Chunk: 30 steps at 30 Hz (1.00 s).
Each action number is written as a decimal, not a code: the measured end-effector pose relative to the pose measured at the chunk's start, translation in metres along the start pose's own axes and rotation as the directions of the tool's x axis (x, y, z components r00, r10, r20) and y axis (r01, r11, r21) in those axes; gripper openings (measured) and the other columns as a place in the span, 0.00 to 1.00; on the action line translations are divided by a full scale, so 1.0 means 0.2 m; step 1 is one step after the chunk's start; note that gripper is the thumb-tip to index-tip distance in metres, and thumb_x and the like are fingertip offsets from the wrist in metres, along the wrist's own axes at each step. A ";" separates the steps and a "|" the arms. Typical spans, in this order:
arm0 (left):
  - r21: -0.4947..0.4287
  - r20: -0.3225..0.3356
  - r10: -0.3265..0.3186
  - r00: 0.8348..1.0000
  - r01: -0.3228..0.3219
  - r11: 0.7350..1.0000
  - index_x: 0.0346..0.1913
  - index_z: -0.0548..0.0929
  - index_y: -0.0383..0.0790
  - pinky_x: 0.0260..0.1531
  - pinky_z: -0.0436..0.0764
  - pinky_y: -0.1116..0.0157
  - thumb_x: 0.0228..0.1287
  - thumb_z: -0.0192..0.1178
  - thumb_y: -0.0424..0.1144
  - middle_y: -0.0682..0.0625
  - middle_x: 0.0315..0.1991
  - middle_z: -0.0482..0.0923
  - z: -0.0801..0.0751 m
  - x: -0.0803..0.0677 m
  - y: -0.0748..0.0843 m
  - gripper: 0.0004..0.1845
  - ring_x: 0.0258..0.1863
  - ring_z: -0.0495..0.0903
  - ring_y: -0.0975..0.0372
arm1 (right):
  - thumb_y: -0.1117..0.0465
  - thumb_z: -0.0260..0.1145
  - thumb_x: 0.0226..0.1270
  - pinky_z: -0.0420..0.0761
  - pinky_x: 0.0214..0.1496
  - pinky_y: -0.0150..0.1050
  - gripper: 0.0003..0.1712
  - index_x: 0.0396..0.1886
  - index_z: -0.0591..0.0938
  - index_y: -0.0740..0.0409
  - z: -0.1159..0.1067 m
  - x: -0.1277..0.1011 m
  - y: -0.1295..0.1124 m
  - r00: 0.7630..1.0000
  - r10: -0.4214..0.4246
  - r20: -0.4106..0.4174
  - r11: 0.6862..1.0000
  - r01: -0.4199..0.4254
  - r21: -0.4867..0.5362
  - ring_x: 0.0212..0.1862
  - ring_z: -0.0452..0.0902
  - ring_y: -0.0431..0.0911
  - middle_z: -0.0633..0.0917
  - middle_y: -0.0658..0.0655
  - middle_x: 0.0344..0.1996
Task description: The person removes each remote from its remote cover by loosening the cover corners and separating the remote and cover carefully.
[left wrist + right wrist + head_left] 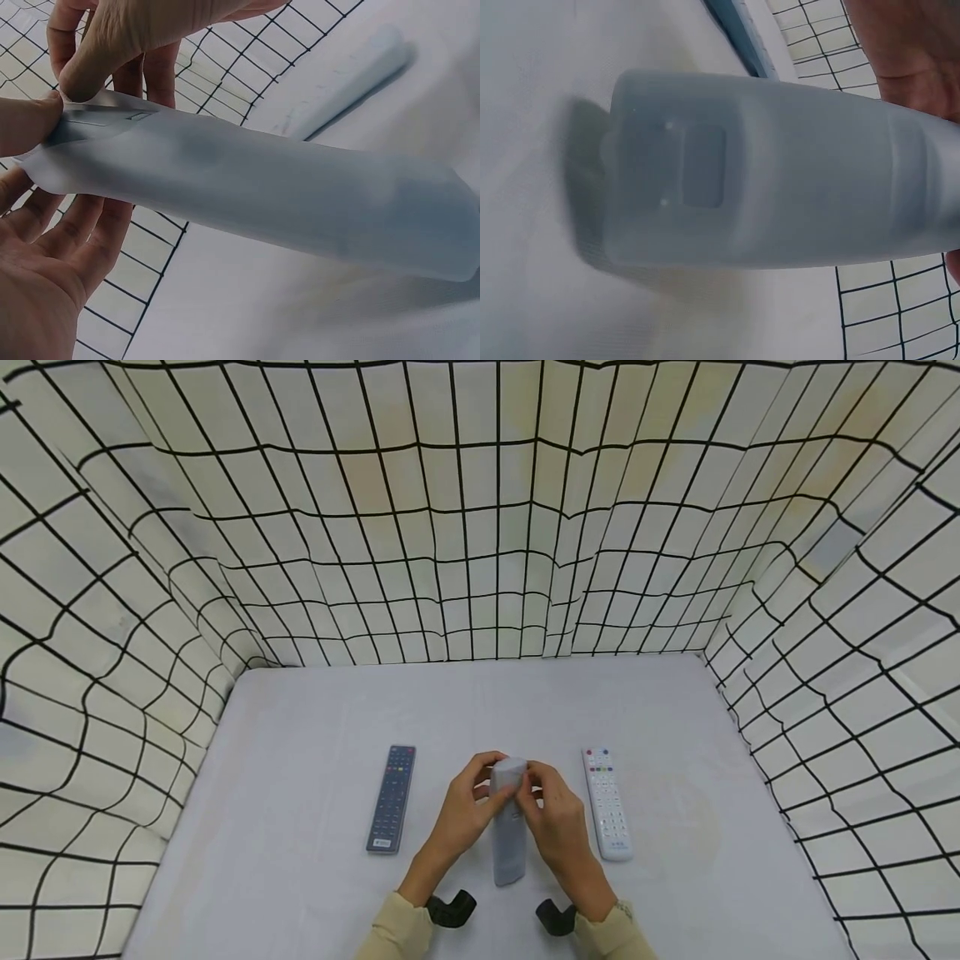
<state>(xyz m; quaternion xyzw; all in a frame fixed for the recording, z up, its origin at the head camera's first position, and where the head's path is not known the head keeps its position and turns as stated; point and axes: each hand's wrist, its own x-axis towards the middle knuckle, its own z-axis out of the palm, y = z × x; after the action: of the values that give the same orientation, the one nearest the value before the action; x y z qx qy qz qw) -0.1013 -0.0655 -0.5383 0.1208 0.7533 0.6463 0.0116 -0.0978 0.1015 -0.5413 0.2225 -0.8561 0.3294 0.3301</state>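
Note:
A remote control in a frosted translucent cover (509, 843) is held up in front of me, tilted, with its lower end towards me. My left hand (462, 810) holds the far end from the left, thumb and fingers on the cover's edge. From the other side my right hand (557, 818) pinches that same end. In the left wrist view the cover's mouth gapes between both hands, showing a grey-blue surface (84, 126) inside. The right wrist view shows the cover's near end (675, 169), with a small rectangular recess and two little dots.
To the left lies a dark remote control (392, 799), and to the right a white one (607, 804), both on the white tabletop (300, 718). Black netting over pale walls (480, 527) rises at the back and both sides. Black wrist mounts (452, 910) sit by the sleeves.

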 end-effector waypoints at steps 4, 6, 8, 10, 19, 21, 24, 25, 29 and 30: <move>0.011 -0.005 -0.002 1.000 0.002 1.000 0.68 0.75 0.41 0.56 0.85 0.61 0.71 0.68 0.35 0.42 0.63 0.80 0.00 0.00 0.01 0.26 0.61 0.82 0.49 | 0.76 0.73 0.59 0.87 0.33 0.31 0.17 0.48 0.80 0.68 0.00 0.01 0.00 1.000 0.023 -0.010 1.000 -0.023 0.002 0.34 0.90 0.46 0.88 0.61 0.37; 0.018 -0.007 0.000 1.000 0.001 1.000 0.69 0.75 0.40 0.56 0.85 0.61 0.70 0.68 0.34 0.42 0.63 0.80 0.00 0.00 0.01 0.26 0.61 0.83 0.48 | 0.75 0.72 0.61 0.86 0.32 0.30 0.16 0.47 0.80 0.67 0.00 0.02 0.00 0.999 0.043 -0.013 0.999 -0.043 0.006 0.33 0.90 0.46 0.88 0.61 0.36; 0.022 -0.006 0.002 1.000 -0.002 1.000 0.69 0.75 0.39 0.56 0.86 0.61 0.71 0.67 0.34 0.42 0.62 0.81 0.00 0.01 0.00 0.26 0.61 0.83 0.48 | 0.76 0.73 0.60 0.86 0.31 0.31 0.16 0.47 0.80 0.67 0.01 0.02 0.00 0.998 0.054 -0.023 0.998 -0.053 0.014 0.32 0.89 0.46 0.88 0.61 0.36; 0.027 -0.005 0.004 1.000 -0.004 1.000 0.68 0.75 0.39 0.56 0.86 0.60 0.71 0.67 0.34 0.41 0.62 0.81 0.00 0.01 0.00 0.25 0.62 0.83 0.47 | 0.76 0.73 0.60 0.85 0.30 0.30 0.16 0.46 0.80 0.67 0.01 0.02 0.00 0.997 0.064 -0.035 0.998 -0.063 0.023 0.30 0.88 0.45 0.87 0.61 0.35; 0.081 0.019 0.027 0.999 -0.029 0.996 0.68 0.75 0.38 0.57 0.86 0.53 0.73 0.65 0.35 0.39 0.61 0.81 -0.02 0.00 0.01 0.23 0.62 0.83 0.46 | 0.79 0.71 0.61 0.81 0.27 0.27 0.15 0.45 0.78 0.69 0.03 0.02 0.00 0.995 0.083 -0.048 0.994 -0.080 0.073 0.27 0.83 0.42 0.84 0.59 0.29; 0.091 0.019 0.029 0.999 -0.030 0.995 0.68 0.75 0.37 0.56 0.86 0.52 0.73 0.64 0.35 0.38 0.61 0.81 -0.03 -0.01 0.02 0.24 0.61 0.83 0.45 | 0.79 0.71 0.62 0.81 0.27 0.28 0.15 0.45 0.78 0.69 0.03 0.02 0.00 0.995 0.095 -0.039 0.992 -0.091 0.087 0.27 0.83 0.42 0.84 0.59 0.29; 0.091 0.004 0.012 1.000 -0.013 0.996 0.68 0.75 0.37 0.55 0.86 0.53 0.73 0.65 0.35 0.38 0.60 0.82 -0.02 -0.01 0.02 0.24 0.61 0.84 0.44 | 0.78 0.71 0.62 0.81 0.28 0.28 0.15 0.45 0.78 0.67 0.03 0.02 0.00 0.993 0.115 -0.024 0.989 -0.112 0.095 0.27 0.82 0.42 0.84 0.58 0.30; 0.090 -0.003 0.005 1.000 -0.004 0.996 0.68 0.76 0.37 0.54 0.87 0.53 0.73 0.65 0.35 0.38 0.60 0.82 -0.02 -0.01 0.02 0.23 0.60 0.84 0.44 | 0.78 0.71 0.62 0.82 0.28 0.27 0.15 0.45 0.78 0.67 0.03 0.01 0.00 0.992 0.126 -0.016 0.987 -0.124 0.099 0.27 0.83 0.42 0.84 0.57 0.30; 0.065 -0.030 -0.038 0.999 0.040 0.997 0.67 0.77 0.40 0.54 0.87 0.58 0.72 0.66 0.37 0.40 0.59 0.82 -0.02 -0.02 0.02 0.23 0.60 0.84 0.46 | 0.77 0.72 0.61 0.83 0.30 0.27 0.16 0.46 0.79 0.64 0.02 0.00 -0.01 0.985 0.170 0.022 0.978 -0.172 0.116 0.29 0.85 0.41 0.86 0.56 0.33; 0.057 -0.034 -0.047 0.998 0.049 0.997 0.67 0.77 0.42 0.53 0.87 0.59 0.73 0.66 0.37 0.42 0.59 0.82 -0.01 -0.02 0.02 0.23 0.60 0.84 0.47 | 0.76 0.73 0.62 0.83 0.30 0.27 0.16 0.46 0.80 0.63 0.02 0.00 -0.01 0.984 0.177 0.029 0.977 -0.180 0.119 0.30 0.85 0.41 0.87 0.56 0.34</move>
<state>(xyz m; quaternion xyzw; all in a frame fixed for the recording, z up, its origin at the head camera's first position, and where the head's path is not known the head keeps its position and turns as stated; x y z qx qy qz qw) -0.0979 -0.0686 -0.5349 0.0923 0.7744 0.6258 0.0115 -0.0977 0.0971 -0.5418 0.1672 -0.8541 0.4069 0.2775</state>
